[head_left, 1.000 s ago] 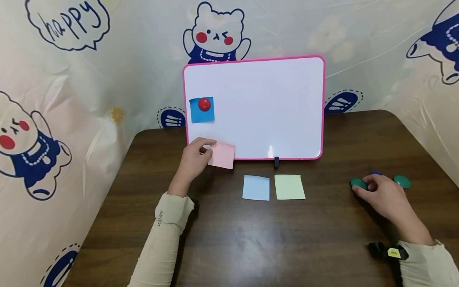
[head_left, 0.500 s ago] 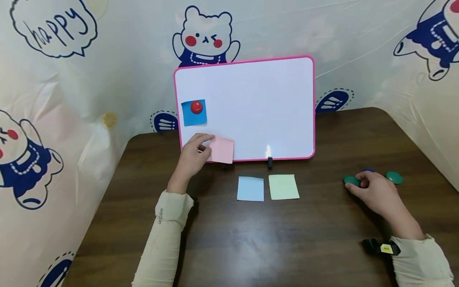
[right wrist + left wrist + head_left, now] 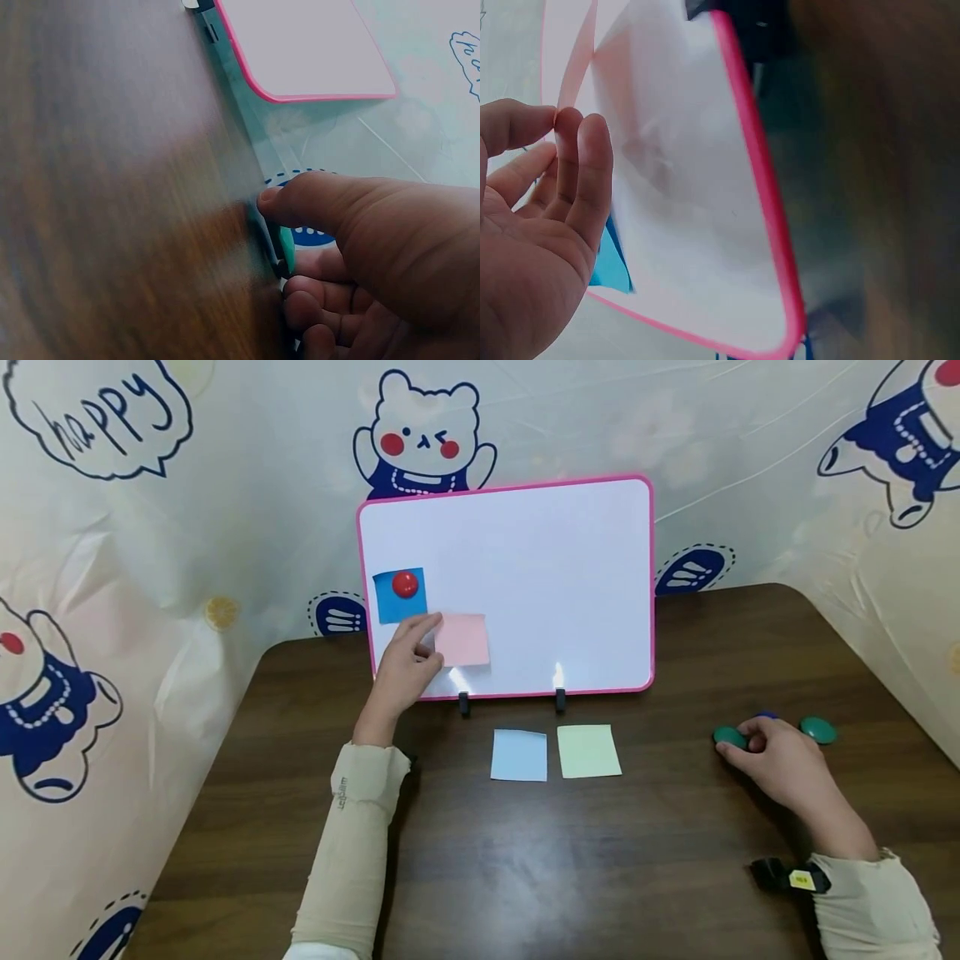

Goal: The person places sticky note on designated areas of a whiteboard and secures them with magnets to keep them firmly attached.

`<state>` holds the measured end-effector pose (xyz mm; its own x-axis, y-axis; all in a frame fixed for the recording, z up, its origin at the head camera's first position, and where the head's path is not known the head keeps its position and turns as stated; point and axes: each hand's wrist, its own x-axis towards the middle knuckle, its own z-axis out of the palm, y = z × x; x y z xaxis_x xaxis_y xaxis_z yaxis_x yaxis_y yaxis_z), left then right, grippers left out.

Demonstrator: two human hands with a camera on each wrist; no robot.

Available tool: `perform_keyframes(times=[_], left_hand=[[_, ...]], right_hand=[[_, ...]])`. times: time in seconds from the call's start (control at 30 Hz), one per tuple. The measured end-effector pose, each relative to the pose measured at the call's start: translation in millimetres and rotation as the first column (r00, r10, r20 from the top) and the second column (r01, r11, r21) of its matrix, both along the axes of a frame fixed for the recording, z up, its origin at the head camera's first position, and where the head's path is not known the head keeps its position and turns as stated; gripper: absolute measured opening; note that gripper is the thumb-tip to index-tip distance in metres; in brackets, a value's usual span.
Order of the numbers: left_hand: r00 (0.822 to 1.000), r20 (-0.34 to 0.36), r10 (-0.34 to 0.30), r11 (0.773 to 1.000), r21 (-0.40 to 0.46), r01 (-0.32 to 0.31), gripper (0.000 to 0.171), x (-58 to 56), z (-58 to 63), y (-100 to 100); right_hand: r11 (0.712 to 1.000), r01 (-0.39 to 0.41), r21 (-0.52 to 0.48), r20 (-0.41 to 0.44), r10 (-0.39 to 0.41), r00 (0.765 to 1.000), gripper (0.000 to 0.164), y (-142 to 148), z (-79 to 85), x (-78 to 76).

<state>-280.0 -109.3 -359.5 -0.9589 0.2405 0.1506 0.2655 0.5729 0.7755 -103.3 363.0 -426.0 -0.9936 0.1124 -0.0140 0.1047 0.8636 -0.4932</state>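
Between thumb and fingertips, my left hand (image 3: 403, 670) pinches a pink sticky note (image 3: 462, 640) by its left edge. The note is held up before the lower left of a pink-framed whiteboard (image 3: 555, 577); in the left wrist view the paper (image 3: 577, 64) stands edge-on. Just above that hand, a blue sticky note (image 3: 388, 606) hangs on the board under a round red magnet (image 3: 405, 583). At the table's right, my right hand (image 3: 791, 764) grips a round green magnet (image 3: 728, 738); the right wrist view shows this magnet (image 3: 285, 247) between thumb and fingers.
On the table (image 3: 525, 877) lie a light blue note (image 3: 519, 755) and a light green note (image 3: 589, 752). Another green magnet (image 3: 818, 730) and a mostly hidden blue magnet (image 3: 767, 715) lie by the right hand. Small black feet (image 3: 560, 700) support the board.
My left hand has raised the pink note from the board's bottom edge to just below the blue note's level. My right hand stays at the green magnet. The head view has shifted slightly.
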Motion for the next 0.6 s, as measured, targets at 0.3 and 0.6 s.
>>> perform_keyframes(times=[0.3, 0.6], left_hand=[[0.997, -0.042, 0.064, 0.997, 0.036, -0.063, 0.067, -21.2, 3.4, 15], [0.988, -0.045, 0.15, 0.984, 0.107, -0.144, 0.057, -31.9, 7.4, 22]], right_hand=[[1.0, 0.007, -0.007, -0.003, -0.007, 1.0, 0.053, -1, -0.6, -0.2], [1.0, 0.003, -0.007, 0.004, -0.003, 1.0, 0.054, -3, 0.9, 0.8]])
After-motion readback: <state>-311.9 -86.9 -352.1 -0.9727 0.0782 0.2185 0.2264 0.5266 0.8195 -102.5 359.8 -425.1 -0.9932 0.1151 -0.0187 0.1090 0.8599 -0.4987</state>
